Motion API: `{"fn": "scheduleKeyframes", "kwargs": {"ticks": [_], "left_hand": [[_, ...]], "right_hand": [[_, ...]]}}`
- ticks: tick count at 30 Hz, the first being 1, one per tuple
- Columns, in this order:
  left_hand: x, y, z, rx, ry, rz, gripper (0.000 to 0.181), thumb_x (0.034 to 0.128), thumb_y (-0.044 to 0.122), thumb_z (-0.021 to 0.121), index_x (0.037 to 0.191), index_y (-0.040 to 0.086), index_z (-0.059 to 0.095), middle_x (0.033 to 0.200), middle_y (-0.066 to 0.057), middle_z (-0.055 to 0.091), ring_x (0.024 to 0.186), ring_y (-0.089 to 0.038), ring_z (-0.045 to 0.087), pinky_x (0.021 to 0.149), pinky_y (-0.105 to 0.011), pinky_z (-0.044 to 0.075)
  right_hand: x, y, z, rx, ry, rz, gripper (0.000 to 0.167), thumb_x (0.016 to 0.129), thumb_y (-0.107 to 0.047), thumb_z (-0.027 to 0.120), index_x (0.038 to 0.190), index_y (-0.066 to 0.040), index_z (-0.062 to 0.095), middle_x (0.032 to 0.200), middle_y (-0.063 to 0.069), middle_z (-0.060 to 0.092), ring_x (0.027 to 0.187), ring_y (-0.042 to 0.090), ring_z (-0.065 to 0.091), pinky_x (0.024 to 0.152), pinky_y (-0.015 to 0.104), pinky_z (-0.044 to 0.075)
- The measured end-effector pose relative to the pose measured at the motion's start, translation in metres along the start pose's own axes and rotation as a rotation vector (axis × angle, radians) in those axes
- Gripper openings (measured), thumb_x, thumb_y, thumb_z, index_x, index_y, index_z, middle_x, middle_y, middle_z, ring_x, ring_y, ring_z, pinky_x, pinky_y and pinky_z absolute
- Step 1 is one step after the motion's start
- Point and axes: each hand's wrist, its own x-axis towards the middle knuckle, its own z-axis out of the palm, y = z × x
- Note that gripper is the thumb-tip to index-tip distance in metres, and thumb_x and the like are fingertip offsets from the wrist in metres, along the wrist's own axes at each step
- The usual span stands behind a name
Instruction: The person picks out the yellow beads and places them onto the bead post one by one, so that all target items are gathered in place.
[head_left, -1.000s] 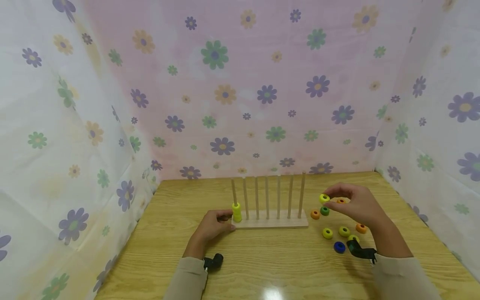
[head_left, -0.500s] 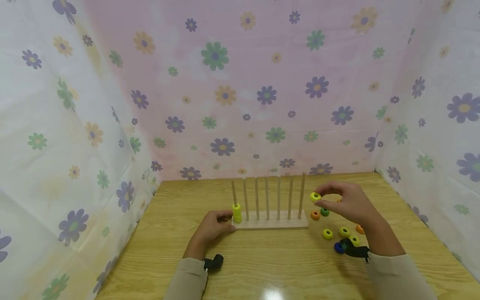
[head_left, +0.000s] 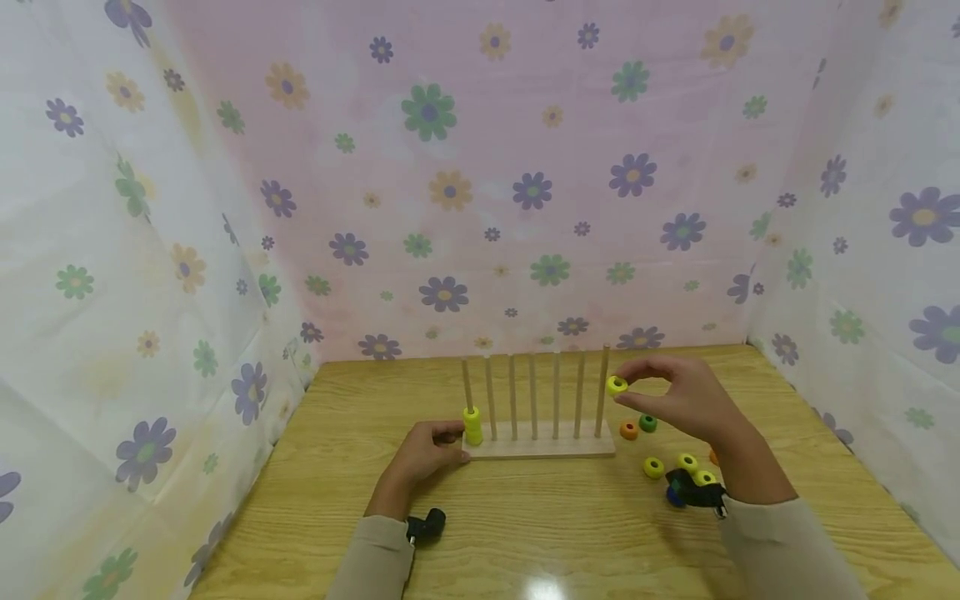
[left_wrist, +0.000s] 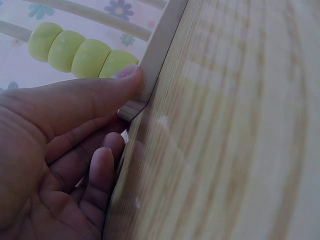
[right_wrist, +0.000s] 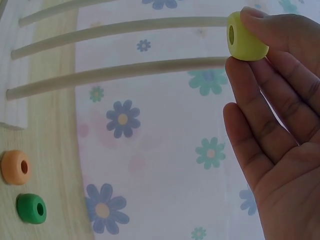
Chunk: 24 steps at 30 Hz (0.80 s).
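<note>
A wooden peg rack [head_left: 536,450] with several upright pegs stands on the table. Several yellow beads [head_left: 472,427] are stacked on its leftmost peg. My left hand [head_left: 426,457] grips the left end of the rack's base; in the left wrist view the thumb [left_wrist: 95,97] lies on the base and the other fingers curl behind it. My right hand [head_left: 686,400] pinches a yellow bead [right_wrist: 252,42] between thumb and fingers. It holds this bead in the air just right of the rightmost peg, below its top and off the peg.
Loose beads lie to the right of the rack: orange [head_left: 628,432], green [head_left: 648,425], several yellow [head_left: 653,469], and a blue one [head_left: 672,499] partly behind the wrist camera [head_left: 693,490]. Another orange bead is mostly hidden by the right wrist. Flowered cloth [head_left: 525,150] surrounds the table.
My right hand has moved left with the yellow bead, from above the loose beads to beside the rightmost peg. The left hand stays at the base.
</note>
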Motion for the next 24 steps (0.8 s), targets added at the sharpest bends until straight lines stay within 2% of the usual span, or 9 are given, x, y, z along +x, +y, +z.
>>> {"fn": "scheduleKeyframes", "kwargs": {"ticks": [4,9,19,24], "left_hand": [[0.000,-0.001,0.000,-0.002,0.002,0.000,0.053,0.0850,0.022,0.087,0.135,0.013,0.070,0.125,-0.003,0.071,0.111,-0.021,0.063,0.094,-0.043,0.054],[0.000,-0.001,0.000,0.003,0.006,-0.002,0.053,0.0848,0.022,0.088,0.134,0.014,0.070,0.124,-0.003,0.070,0.110,-0.021,0.063,0.094,-0.042,0.055],[-0.001,0.000,0.000,0.010,0.006,0.003,0.053,0.0849,0.022,0.088,0.135,0.013,0.070,0.125,-0.003,0.070,0.111,-0.021,0.062,0.094,-0.042,0.054],[0.000,0.000,0.000,0.009,0.006,0.007,0.054,0.0848,0.022,0.088,0.135,0.013,0.070,0.125,-0.003,0.070,0.111,-0.021,0.062,0.094,-0.042,0.054]], "right_hand": [[0.005,-0.005,0.001,-0.010,0.001,-0.054,0.027,0.086,-0.026,0.088,0.110,-0.032,0.076,0.105,-0.016,0.074,0.098,0.004,0.069,0.091,0.026,0.054],[0.010,-0.007,0.004,-0.013,0.003,-0.104,0.028,0.084,-0.024,0.089,0.109,-0.031,0.076,0.104,-0.016,0.074,0.097,0.005,0.069,0.087,0.029,0.056],[0.018,-0.013,0.009,0.042,-0.010,-0.144,0.027,0.084,-0.021,0.089,0.107,-0.031,0.077,0.104,-0.017,0.074,0.097,0.005,0.070,0.085,0.032,0.058],[0.021,-0.020,0.010,0.046,-0.003,-0.159,0.029,0.083,-0.019,0.090,0.106,-0.030,0.076,0.103,-0.018,0.074,0.098,0.005,0.070,0.084,0.026,0.057]]}}
